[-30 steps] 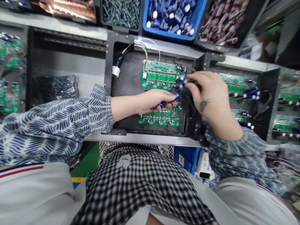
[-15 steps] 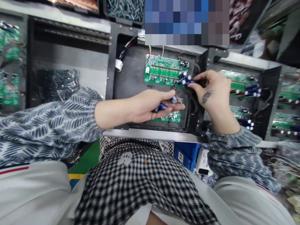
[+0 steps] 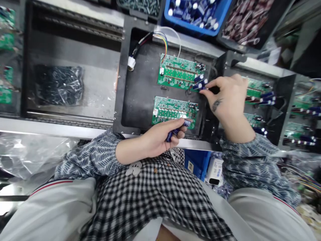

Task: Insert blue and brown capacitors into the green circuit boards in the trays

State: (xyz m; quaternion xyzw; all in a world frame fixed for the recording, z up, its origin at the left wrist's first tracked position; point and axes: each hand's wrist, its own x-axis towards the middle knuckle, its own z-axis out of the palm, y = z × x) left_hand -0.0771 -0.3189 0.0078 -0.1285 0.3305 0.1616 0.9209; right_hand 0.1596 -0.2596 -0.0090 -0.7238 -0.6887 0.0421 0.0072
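Two green circuit boards lie in a black tray [image 3: 140, 90]: the far board [image 3: 179, 72] and the near board [image 3: 170, 112]. My left hand [image 3: 160, 137] sits at the tray's near edge, closed around a few blue capacitors [image 3: 177, 129]. My right hand [image 3: 227, 97] reaches to the far board's right end, its fingertips pinching a blue capacitor [image 3: 200, 86] beside others standing on that board. A coloured wire bundle [image 3: 155, 38] with a white plug runs from the far board's upper left.
Bins along the back hold blue capacitors [image 3: 198, 13], dark red parts [image 3: 244, 23] and small grey parts. A bag of dark components [image 3: 59, 85] lies in the left tray. More populated boards [image 3: 260, 97] sit in the tray to the right. Plastic wrap lies low on the left.
My left hand has pulled back toward me from over the near board to the tray's front edge, uncovering that board. My right hand stays at the far board's right end.
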